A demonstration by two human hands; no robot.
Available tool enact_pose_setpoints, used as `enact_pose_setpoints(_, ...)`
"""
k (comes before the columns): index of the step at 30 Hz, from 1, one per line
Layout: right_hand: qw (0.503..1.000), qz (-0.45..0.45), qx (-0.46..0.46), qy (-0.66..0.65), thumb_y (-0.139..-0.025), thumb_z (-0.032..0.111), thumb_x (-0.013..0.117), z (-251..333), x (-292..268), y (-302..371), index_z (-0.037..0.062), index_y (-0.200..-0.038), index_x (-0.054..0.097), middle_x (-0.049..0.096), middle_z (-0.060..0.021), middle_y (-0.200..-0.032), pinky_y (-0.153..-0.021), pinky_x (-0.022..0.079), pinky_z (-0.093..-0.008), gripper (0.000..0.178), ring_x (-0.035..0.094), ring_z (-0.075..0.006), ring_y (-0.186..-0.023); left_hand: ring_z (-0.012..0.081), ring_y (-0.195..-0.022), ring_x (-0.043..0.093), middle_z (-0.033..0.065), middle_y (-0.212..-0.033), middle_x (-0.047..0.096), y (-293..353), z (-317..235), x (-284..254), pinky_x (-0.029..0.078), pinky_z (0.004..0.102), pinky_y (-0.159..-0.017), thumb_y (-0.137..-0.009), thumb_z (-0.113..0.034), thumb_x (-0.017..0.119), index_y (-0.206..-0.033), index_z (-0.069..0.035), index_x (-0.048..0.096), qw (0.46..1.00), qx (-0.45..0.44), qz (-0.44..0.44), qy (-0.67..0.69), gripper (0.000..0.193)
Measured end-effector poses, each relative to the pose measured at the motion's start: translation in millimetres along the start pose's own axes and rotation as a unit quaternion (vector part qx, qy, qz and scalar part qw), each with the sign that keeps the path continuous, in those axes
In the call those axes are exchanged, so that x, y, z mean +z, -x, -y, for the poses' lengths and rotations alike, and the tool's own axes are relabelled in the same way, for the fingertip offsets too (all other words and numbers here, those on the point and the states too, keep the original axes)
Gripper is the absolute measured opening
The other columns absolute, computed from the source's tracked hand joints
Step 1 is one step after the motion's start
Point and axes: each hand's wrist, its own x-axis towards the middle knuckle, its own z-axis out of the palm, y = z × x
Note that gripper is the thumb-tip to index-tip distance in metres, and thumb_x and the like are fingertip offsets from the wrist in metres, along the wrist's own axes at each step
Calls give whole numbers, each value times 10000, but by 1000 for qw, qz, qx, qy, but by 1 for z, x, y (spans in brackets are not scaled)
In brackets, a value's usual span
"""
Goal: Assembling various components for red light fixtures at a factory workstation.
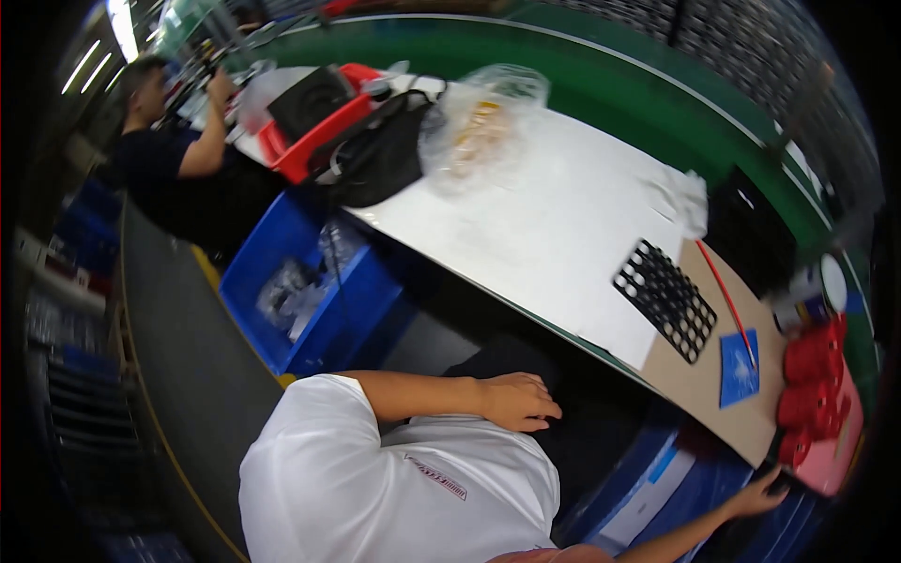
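Observation:
My left hand (pixel 519 402) rests at my lap by the hem of my white shirt, its fingers loosely stretched and nothing in it. On the far right, my right hand (pixel 758 495) reaches out by the table's near corner, thumb and fingers apart and no object seen in it. Closest to it are a pink tray (pixel 849 413) and several red containers (pixel 809 399). On the brown board (pixel 699 389) lie a black plate with rows of round holes (pixel 664 298), a blue packet (pixel 740 368) and a thin red stick (pixel 725 298).
A white-topped table (pixel 554 216) bears a clear plastic bag (pixel 483 131), a black bag (pixel 385 155) and a red crate (pixel 291 155). Left of my knees stands a blue bin (pixel 272 253) holding plastic bags. A seated co-worker (pixel 174 159) works at the far left. A white-lidded can (pixel 826 286) stands at right.

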Motion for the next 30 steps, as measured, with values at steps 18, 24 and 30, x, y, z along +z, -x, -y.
enact_pose_setpoints(18, 903, 388, -184, -12, -953, 183, 571, 154, -28, 272, -40, -1340, 474, 518, -215, -1321, -1066, 387, -425, 456, 520, -366, -1209, 330, -1029, 566, 173, -1184, 554, 125, 44, -268, 437, 428, -872, -759, -260, 759, -1329, -29, 505, 583, -422, -519, -460, 665)
enact_pose_setpoints(24, 872, 445, -203, -16, -928, 211, 569, 147, -10, 291, -26, -1360, 465, 502, -227, -1338, -1077, 340, -480, 504, 474, -400, -1238, 296, -1002, 530, 126, -1106, 536, 121, 61, -263, 400, 411, -846, -754, -164, 759, -1294, -51, 563, 564, -427, -512, -487, 585)
enact_pose_setpoints(30, 846, 510, -154, -34, -852, 86, 580, 163, -5, 290, -38, -1382, 426, 446, -259, -1378, -1113, 271, -500, 566, 396, -417, -1295, 327, -1127, 466, 135, -1178, 528, 100, 55, -268, 370, 412, -915, -762, -200, 733, -1241, -48, 591, 582, -418, -525, -459, 523)
